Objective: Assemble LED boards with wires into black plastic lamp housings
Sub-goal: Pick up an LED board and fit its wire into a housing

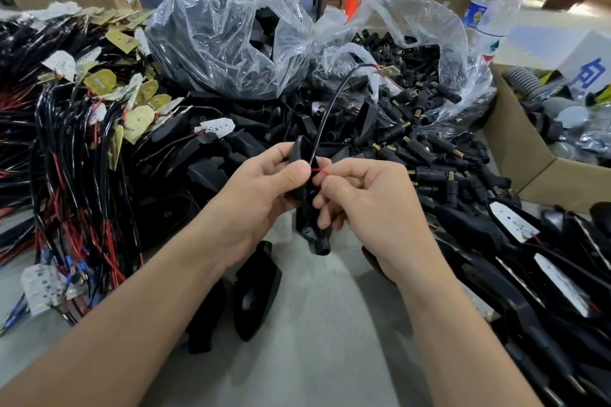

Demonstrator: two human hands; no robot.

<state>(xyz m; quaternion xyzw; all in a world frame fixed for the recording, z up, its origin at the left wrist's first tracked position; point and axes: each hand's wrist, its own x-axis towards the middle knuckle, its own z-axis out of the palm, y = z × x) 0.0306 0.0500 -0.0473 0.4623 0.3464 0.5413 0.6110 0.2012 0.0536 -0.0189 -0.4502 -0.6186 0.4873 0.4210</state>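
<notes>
Two clear plastic bags stand open at the back of the counter [324, 324]. The left bag [224, 36] holds large black plastic shells. The right bag [426, 26] is filled with small black connectors [426, 92] with brass tips, and many more of them spill out onto the counter in front of it. On the right an open cardboard box [515, 155] holds grey round parts, and a water bottle [492, 10] stands behind it. A heap of wired LED boards [82, 109] lies on the left, with red and black leads tangled together.

The black lamp housing [309, 221] is held upright above the counter, between the two hands. The left hand [264, 188] grips it: its fingers are curled around the far side and its thumb is pressed on the near edge. The right hand [367, 198] pinches a thin red wire [319, 170] between thumb and forefinger, right at the top of the housing and touching the left thumb. Its other fingers are curled against the side of the housing. A black cable [327, 109] rises from that spot in an arc to a small LED board [386, 70] hanging over the connectors.
</notes>
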